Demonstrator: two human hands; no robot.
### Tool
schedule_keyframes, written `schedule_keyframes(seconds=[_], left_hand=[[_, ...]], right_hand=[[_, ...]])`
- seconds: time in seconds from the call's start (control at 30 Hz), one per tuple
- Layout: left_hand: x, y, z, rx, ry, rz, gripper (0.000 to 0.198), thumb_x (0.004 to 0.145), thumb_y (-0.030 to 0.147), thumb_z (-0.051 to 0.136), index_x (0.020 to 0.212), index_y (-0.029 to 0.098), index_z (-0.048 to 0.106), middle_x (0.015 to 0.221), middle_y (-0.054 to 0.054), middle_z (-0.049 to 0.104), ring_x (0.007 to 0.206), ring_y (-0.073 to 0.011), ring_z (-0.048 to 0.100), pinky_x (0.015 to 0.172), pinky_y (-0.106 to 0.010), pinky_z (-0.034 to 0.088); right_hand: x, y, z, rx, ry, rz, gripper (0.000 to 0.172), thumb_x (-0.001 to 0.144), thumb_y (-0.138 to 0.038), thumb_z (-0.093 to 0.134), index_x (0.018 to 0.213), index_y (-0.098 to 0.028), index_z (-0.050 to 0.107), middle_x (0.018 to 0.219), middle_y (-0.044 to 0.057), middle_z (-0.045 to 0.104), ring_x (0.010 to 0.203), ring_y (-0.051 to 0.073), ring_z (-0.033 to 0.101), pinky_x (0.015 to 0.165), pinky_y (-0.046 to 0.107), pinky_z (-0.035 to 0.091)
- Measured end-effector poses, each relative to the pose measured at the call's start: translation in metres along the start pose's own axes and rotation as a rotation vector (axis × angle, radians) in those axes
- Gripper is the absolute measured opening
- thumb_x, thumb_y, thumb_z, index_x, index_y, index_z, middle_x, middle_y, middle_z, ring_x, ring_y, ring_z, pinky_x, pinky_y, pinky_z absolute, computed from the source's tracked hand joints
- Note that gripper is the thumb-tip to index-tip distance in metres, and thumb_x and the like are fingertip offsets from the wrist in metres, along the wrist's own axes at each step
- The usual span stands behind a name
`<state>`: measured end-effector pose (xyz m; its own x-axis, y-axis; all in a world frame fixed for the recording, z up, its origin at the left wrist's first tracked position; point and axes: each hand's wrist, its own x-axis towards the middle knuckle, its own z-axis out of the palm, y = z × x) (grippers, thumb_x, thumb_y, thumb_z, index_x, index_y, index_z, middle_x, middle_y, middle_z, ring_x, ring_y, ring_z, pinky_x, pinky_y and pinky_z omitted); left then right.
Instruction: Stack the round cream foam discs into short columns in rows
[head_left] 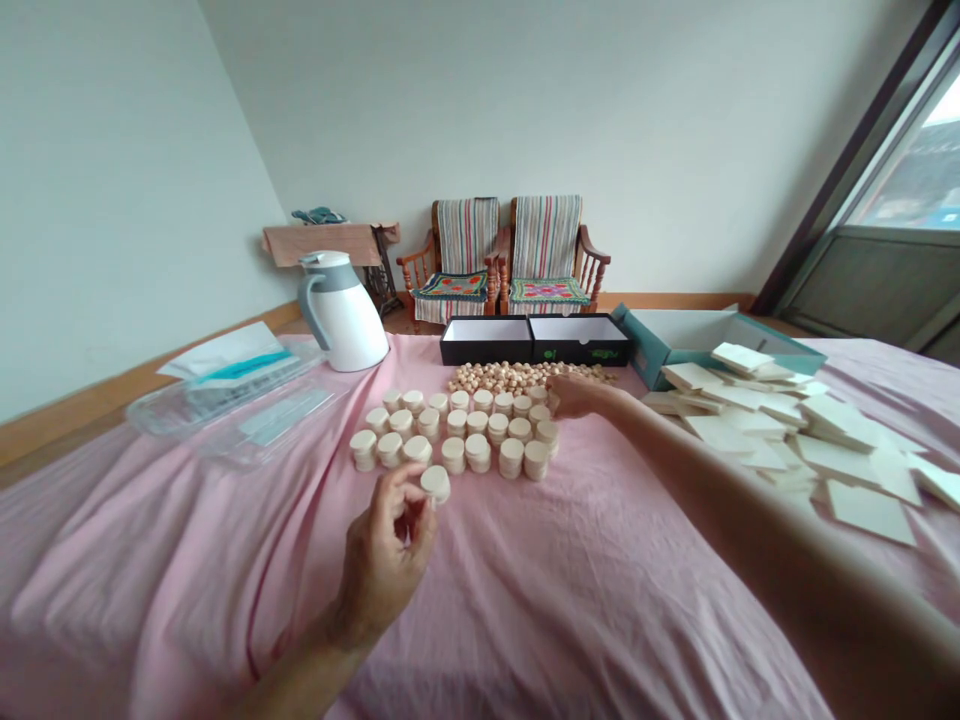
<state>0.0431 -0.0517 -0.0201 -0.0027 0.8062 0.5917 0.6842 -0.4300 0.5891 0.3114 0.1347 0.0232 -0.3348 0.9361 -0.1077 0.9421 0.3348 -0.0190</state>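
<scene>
My left hand is closed at the front of the rows, its thumb and fingertips pinching a short stack of round wooden discs. Behind it, several similar stacks of pale discs stand in rows on the pink cloth. My right hand reaches to the back right corner of the rows, its fingers bent together beside a disc stack. What those fingertips grip, if anything, is too small to make out. Just behind lies a spread of small round wooden beads.
Two black open boxes stand behind the beads. To the right, square wooden boards are heaped against a teal box. A white and grey jug and clear plastic trays are at the left. Two chairs stand beyond.
</scene>
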Motion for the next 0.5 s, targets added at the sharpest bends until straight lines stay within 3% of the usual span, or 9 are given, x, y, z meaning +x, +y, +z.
schedule_keyframes(seconds=[0.2,0.37,0.5], left_hand=[[0.001,0.000,0.000,-0.001,-0.019,-0.036,0.027,0.086,0.024,0.050,0.112,0.019,0.045,0.068,0.003,0.058,0.055,-0.0104,0.055,0.053,-0.019,0.043],[0.001,-0.002,0.000,-0.013,-0.035,-0.041,0.026,0.086,0.025,0.049,0.111,0.019,0.046,0.069,0.002,0.058,0.057,-0.0110,0.056,0.057,-0.020,0.044],[0.001,-0.002,0.000,-0.015,-0.034,-0.042,0.026,0.085,0.024,0.049,0.111,0.019,0.047,0.067,0.003,0.058,0.056,-0.0109,0.056,0.058,-0.020,0.045]], right_hand=[[0.006,-0.004,0.003,-0.044,-0.021,-0.011,0.027,0.074,-0.023,0.061,0.097,-0.008,0.065,0.098,0.018,0.067,0.087,0.024,0.063,0.066,0.025,0.044],[-0.009,-0.005,0.004,-0.033,-0.008,-0.003,0.024,0.077,-0.028,0.055,0.087,-0.009,0.067,0.089,0.015,0.068,0.078,0.020,0.063,0.060,0.023,0.041],[-0.028,0.000,-0.006,-0.016,0.022,0.069,0.020,0.072,-0.021,0.055,0.083,-0.008,0.066,0.077,0.013,0.067,0.067,0.018,0.060,0.054,0.023,0.036]])
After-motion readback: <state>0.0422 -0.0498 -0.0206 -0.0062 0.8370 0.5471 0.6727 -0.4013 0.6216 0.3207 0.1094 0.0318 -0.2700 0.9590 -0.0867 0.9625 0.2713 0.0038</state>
